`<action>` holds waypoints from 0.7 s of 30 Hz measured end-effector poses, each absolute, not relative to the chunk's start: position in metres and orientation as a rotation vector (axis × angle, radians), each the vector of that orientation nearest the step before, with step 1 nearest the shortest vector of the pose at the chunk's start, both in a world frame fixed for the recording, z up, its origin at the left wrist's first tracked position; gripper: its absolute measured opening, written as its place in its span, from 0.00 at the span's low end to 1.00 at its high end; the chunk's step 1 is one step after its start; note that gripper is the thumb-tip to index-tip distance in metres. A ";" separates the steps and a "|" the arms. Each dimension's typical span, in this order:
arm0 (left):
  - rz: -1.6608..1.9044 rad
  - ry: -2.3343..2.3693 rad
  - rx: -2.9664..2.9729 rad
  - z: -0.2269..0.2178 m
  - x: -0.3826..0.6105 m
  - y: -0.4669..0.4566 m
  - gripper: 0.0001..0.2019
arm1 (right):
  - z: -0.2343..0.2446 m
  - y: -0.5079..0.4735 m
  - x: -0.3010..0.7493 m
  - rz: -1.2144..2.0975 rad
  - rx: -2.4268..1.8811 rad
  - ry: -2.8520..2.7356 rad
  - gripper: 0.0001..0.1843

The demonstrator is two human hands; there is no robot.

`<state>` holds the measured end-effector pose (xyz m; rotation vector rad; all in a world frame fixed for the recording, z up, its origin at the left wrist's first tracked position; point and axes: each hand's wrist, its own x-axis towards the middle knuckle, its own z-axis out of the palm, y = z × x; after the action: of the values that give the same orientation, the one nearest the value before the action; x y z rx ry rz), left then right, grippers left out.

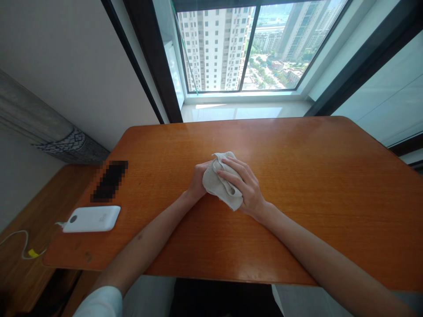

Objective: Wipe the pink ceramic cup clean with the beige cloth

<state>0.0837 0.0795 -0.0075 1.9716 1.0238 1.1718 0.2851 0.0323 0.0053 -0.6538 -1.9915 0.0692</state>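
Observation:
A crumpled white cloth (220, 182) is bunched between my two hands, over the middle of the wooden table (313, 176). My right hand (247, 185) lies over the cloth's right side, its fingers curled across the top. From the left, my left hand (199, 179) grips the cloth; most of its fingers are hidden behind the fabric. One corner of the cloth hangs down near my right palm.
At the table's left side lie a white power bank (92, 219) with a cable (26, 246) and a dark pixelated object (109, 181). Behind the table is a window (244, 48). A grey curtain (49, 119) hangs at the left, above a lower wooden surface (29, 211).

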 end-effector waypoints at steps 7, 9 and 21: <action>1.339 0.982 2.017 -0.013 0.084 0.073 0.09 | 0.003 0.031 0.287 0.082 -0.646 -1.975 0.31; 1.356 0.962 2.040 -0.015 0.082 0.072 0.10 | 0.003 0.030 0.287 0.075 -0.640 -1.979 0.31; 1.231 1.051 2.074 -0.020 0.079 0.082 0.17 | 0.005 0.033 0.285 0.076 -0.667 -2.011 0.30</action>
<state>0.0793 0.0820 -0.0200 2.0739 1.0513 1.2309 0.2852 0.0329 0.0048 -0.6665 -2.0107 0.0764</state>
